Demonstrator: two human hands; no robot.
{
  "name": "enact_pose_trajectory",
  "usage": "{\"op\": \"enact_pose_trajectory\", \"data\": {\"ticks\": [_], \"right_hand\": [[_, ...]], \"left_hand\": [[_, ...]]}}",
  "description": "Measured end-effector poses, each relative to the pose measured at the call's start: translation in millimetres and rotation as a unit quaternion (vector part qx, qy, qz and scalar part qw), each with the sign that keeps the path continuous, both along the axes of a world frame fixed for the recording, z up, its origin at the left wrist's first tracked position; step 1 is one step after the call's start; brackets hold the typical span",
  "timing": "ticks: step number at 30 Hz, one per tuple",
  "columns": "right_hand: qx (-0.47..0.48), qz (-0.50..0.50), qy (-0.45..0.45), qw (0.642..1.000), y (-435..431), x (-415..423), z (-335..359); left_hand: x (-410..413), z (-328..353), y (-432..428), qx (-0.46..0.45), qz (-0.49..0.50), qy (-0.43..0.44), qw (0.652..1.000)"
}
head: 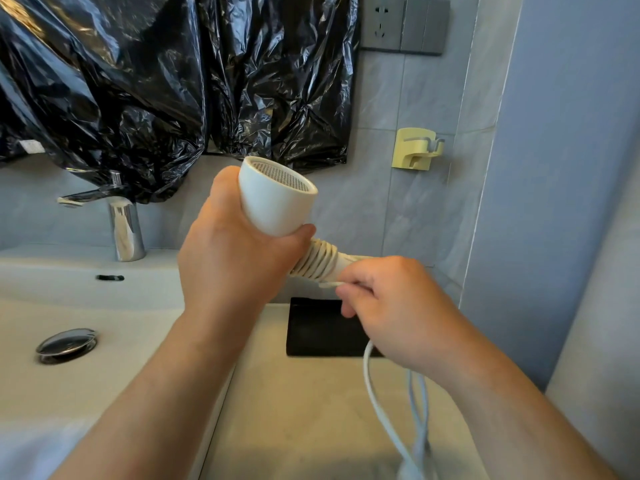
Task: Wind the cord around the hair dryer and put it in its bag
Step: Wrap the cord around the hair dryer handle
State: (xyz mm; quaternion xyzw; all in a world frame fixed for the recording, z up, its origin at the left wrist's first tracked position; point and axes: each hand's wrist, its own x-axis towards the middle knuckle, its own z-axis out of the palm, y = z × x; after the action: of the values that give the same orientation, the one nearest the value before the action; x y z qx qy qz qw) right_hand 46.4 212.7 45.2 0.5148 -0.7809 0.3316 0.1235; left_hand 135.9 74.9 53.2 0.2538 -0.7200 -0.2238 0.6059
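Note:
My left hand (228, 247) grips the white hair dryer (277, 199) by its body, mesh end tilted up and to the right. Several turns of white cord (317, 261) wrap the handle below that hand. My right hand (391, 303) pinches the cord at the handle's lower end. The loose cord (372, 386) hangs from under that hand toward the bottom edge. A flat black bag (318, 327) lies on the counter behind my right hand, partly hidden by it.
A white sink (86, 306) with a chrome drain (65, 344) and tap (121, 220) fills the left. Black plastic sheeting (156, 81) covers the wall above. A yellow wall holder (417, 148) and grey socket panel (403, 24) sit at right. The beige counter (304, 410) lies below.

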Motion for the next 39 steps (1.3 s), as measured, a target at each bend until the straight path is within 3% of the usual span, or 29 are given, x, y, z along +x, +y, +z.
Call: {"op": "enact_pose_trajectory", "data": {"ticks": [6,12,17,20,25,28,30,33,39], "right_hand": [[-0.053,-0.007,0.034,0.998,1.8,-5.0,-1.2],[-0.066,0.025,-0.043,0.997,8.6,-6.4,4.9],[-0.046,0.053,-0.113,0.991,11.8,-17.9,4.3],[-0.003,0.124,-0.201,0.972,15.6,-22.4,4.4],[0.042,0.283,-0.318,0.904,13.0,-23.6,-3.0],[0.006,0.326,-0.364,0.872,9.5,-25.7,-4.8],[-0.027,0.321,-0.374,0.87,9.4,-27.1,-2.9],[-0.062,0.293,-0.351,0.887,10.6,-31.9,-1.9],[-0.07,0.302,-0.388,0.868,17.2,-28.9,3.3]], "left_hand": [[12.2,11.1,2.8,-0.055,-0.015,-0.066,0.996],[22.1,18.4,1.3,-0.079,-0.038,-0.112,0.99],[26.0,20.8,-8.0,-0.069,-0.121,-0.108,0.984],[28.5,22.4,-8.8,-0.059,-0.174,-0.099,0.978],[29.4,24.0,-12.1,-0.073,-0.267,-0.1,0.956],[26.3,20.9,-13.5,-0.11,-0.231,-0.08,0.963],[22.3,17.5,-13.5,-0.149,-0.19,-0.053,0.969],[15.9,15.4,-13.6,-0.187,-0.169,-0.081,0.964],[11.1,8.6,-6.9,-0.093,-0.211,-0.046,0.972]]}}
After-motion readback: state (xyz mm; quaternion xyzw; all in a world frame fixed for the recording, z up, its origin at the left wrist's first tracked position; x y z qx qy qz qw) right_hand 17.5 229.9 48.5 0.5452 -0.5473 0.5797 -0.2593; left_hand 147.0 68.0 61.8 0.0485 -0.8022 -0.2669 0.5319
